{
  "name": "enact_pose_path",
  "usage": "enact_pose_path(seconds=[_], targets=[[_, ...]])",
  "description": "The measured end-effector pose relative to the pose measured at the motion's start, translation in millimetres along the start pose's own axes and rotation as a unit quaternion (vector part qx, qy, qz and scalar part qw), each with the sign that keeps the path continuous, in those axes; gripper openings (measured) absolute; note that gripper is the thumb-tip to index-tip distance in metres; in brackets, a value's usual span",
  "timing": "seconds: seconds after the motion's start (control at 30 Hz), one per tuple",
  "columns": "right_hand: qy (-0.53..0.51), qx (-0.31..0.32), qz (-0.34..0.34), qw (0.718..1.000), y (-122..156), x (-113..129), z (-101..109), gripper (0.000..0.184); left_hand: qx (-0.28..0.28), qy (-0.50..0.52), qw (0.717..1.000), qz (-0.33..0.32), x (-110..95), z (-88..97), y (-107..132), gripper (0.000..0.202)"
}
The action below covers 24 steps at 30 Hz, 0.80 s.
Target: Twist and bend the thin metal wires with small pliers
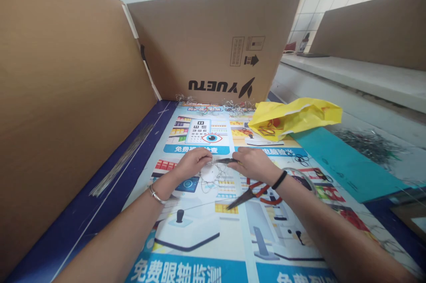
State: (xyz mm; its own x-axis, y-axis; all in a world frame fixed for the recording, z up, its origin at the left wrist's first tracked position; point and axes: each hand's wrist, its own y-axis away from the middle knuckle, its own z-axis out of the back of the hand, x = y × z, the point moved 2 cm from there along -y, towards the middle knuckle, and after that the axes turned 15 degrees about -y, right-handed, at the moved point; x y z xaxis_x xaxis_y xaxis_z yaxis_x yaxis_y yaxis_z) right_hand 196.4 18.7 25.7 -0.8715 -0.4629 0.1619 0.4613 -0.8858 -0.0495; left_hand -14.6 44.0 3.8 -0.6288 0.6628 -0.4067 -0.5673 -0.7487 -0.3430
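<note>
My left hand (193, 163) is closed in a pinch on a thin, tangled wire piece (213, 180) that hangs in loops over the printed sheet. In my right hand (255, 164) is a pair of dark-nosed pliers (225, 161); its tip points left and meets the wire close to my left fingertips. Most of the pliers' handles are hidden in my palm. Below my right wrist lie red-handled scissors (248, 196), blades towards the lower left, partly covered by my forearm.
A bundle of straight wires (121, 161) lies left. Cardboard panels (213, 43) stand left and behind, with wire bits (238, 106) at their foot. To the right are an open yellow bag (299, 116), black rings (297, 157), a teal sheet (342, 165) and a wire heap (366, 146).
</note>
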Motion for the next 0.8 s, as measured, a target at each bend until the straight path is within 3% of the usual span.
enact_pose_path(seconds=[0.13,0.43,0.8], targets=[[0.010,0.001,-0.029,1.000,-0.4,-0.1,-0.5,0.050,-0.003,-0.001,1.000,-0.021,-1.7,-0.3,0.1,0.015],[0.022,0.010,0.019,1.000,-0.4,10.0,-4.7,0.048,-0.016,-0.012,0.998,-0.065,-5.3,-2.8,-0.5,0.015],[0.015,0.024,0.021,0.999,-0.8,13.2,-4.0,0.044,-0.017,-0.025,0.995,-0.098,-11.3,-1.8,-1.0,0.017]])
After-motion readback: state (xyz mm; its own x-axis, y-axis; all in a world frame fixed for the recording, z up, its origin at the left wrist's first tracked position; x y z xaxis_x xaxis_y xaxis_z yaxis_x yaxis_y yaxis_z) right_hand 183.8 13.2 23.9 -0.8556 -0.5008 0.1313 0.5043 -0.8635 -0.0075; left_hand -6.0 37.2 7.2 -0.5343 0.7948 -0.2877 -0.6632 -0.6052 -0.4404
